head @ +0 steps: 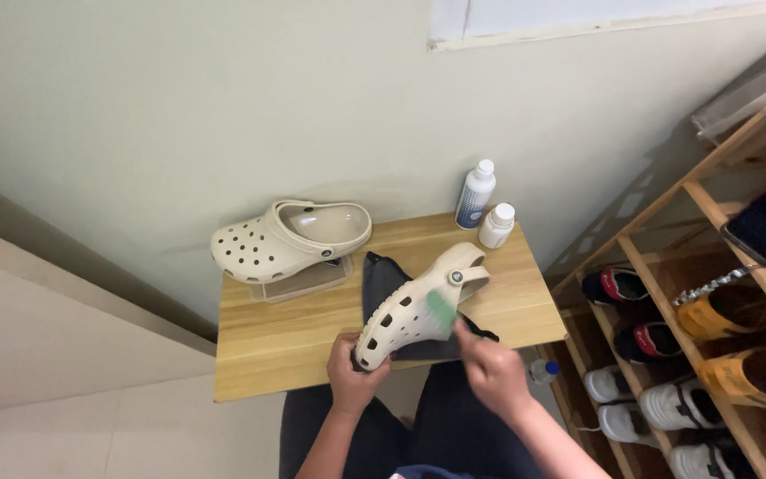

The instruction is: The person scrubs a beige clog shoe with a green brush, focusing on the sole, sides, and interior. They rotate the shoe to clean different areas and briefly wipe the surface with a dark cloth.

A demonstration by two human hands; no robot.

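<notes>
A: Where is the clog [410, 310]?

B: Held tilted over the front of the surface [294, 341], above a dark cloth [381, 277]. The left hand [352, 372] is closed around its toe end, and its heel strap points up toward the wall.

A: And the right hand [489, 364]?

B: Closed on a green brush [441, 306] that lies against the clog's side. The brush is blurred, so its bristles are hard to make out.

A: What is hidden?

B: The clog covers the middle of the cloth, and both forearms are cut off at the bottom edge. The dark trousers below hide the floor there.

A: What else is around?

B: A second clog [290, 238] rests on a clear tray [308, 282] at the back left, well apart from the hands. Two white bottles [485, 208] stand at the back right, just beside each other. A small bottle with a blue cap [543, 371] shows below the surface's right edge. A wooden shoe rack [720, 160] on the right holds sneakers [658, 404] and orange shoes [729, 315], partly cut off.
</notes>
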